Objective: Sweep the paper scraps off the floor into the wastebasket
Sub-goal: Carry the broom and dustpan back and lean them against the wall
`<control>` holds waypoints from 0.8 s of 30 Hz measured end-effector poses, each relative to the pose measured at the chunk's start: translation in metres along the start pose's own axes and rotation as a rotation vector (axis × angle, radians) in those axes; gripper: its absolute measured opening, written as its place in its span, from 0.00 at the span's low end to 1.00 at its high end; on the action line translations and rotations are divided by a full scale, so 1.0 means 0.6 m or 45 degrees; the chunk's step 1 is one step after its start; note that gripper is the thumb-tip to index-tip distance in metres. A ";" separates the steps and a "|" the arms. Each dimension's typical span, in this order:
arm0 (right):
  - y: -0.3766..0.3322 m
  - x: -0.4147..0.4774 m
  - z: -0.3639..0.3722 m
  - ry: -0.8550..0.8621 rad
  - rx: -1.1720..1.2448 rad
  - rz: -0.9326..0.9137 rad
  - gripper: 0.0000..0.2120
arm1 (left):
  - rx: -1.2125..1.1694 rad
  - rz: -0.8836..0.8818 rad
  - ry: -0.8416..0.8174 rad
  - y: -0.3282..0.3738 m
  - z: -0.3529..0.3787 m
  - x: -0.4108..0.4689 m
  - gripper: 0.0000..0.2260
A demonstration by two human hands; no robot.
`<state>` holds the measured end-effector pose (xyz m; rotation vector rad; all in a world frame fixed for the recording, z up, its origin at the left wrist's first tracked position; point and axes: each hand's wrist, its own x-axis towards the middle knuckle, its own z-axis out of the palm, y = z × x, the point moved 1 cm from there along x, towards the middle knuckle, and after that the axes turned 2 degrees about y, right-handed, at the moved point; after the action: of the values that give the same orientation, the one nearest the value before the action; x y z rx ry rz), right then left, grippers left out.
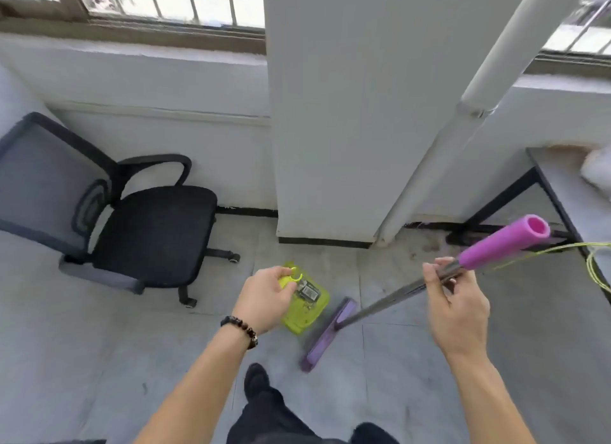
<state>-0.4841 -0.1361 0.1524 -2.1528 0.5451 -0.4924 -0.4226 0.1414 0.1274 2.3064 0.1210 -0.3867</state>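
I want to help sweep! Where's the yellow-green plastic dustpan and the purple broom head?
Yellow-green plastic dustpan (305, 316): head view, bare tray floor.
Purple broom head (325, 336): head view, middle of its bar.

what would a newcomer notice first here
The bright colours at centre: the left hand holds a lime-green dustpan by its handle, and the right hand grips a purple broom, its head down beside the pan. A black office chair stands at left.

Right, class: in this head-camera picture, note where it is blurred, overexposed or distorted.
Head view: the window is blown out to white; the right hand and the broom head are smeared by motion; the wide lens tilts the pipe; the dustpan is sharper.
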 end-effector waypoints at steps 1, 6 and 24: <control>-0.021 0.017 0.011 0.036 -0.002 -0.001 0.03 | 0.027 0.028 -0.045 0.009 -0.015 0.040 0.13; -0.074 0.091 0.058 0.169 -0.001 0.075 0.03 | 0.120 0.074 -0.273 0.070 -0.044 0.212 0.15; 0.078 0.330 0.208 -0.221 -0.111 0.092 0.13 | 0.867 0.141 -0.392 0.229 0.040 0.550 0.14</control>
<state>-0.2650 -0.1891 0.0744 -2.2243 0.5538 -0.2430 -0.0872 0.0185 0.1034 2.8555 -0.3412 -0.8177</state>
